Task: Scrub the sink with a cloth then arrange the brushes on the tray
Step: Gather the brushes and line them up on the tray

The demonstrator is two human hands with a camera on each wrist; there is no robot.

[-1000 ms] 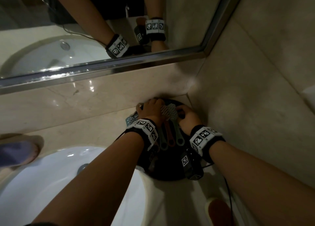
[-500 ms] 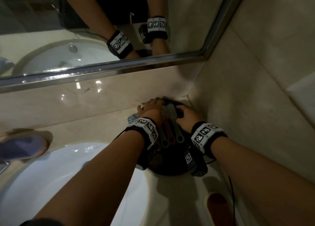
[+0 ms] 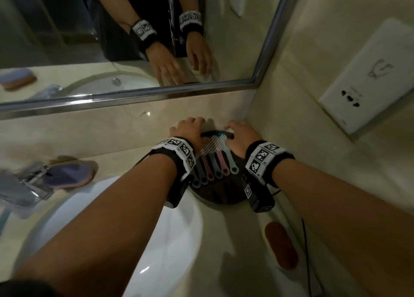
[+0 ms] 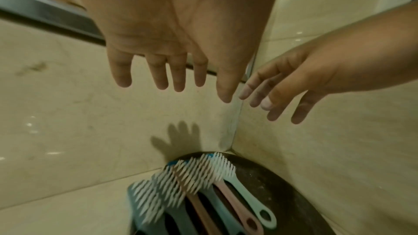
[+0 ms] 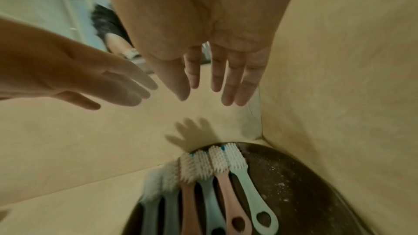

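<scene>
Both the left hand (image 4: 172, 29) and right hand (image 5: 203, 24), fingers spread and empty, hover above the brushes (image 5: 203, 171) on the tray (image 5: 294, 185); handles should lie parallel.

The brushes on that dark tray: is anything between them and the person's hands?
Nothing visible. Both the left hand and right hand hang open above the brushes, which lie side by side on the tray.

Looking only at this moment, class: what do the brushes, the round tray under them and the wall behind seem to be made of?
Brushes: likely plastic; smooth matte pastel handles with moulded hanging holes, stiff white bristles.
Tray: dark, round and speckled, perhaps stone or glazed ceramic; the look leaves it open.
Wall: polished beige tile or marble; glossy highlights, faint veining.
</scene>
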